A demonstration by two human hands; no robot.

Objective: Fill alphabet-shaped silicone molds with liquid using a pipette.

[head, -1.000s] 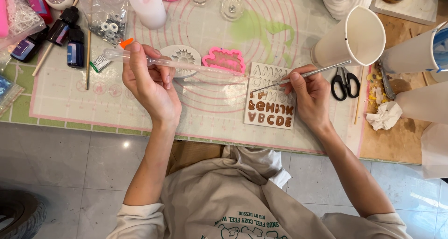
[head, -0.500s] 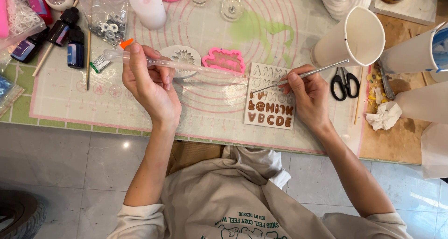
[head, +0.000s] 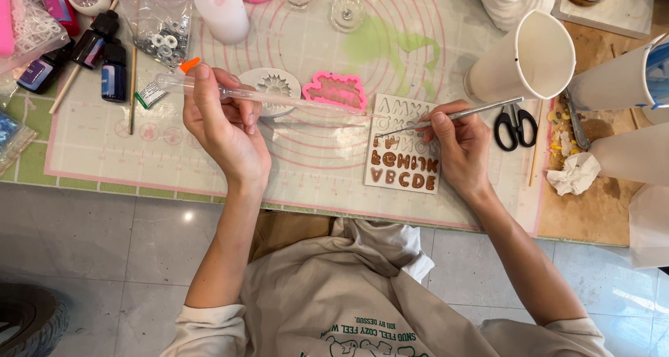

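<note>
My left hand (head: 224, 123) grips a long clear pipette (head: 293, 101) with an orange cap, its thin tip reaching right toward a white letter mould (head: 403, 144). The mould's lower rows are filled with brown material; the upper rows look pale. My right hand (head: 459, 142) pinches a thin metal pick (head: 465, 111) whose point rests on the mould's middle row. A pink mould (head: 334, 90) and a round white flower mould (head: 274, 87) lie just behind the pipette.
A translucent mat (head: 306, 155) with pink rings covers the table. Dark small bottles (head: 104, 57) and a bag of bits sit at far left. Black scissors (head: 516, 125), a white cup (head: 526, 61), crumpled tissue (head: 573, 173) and tall cups stand at right.
</note>
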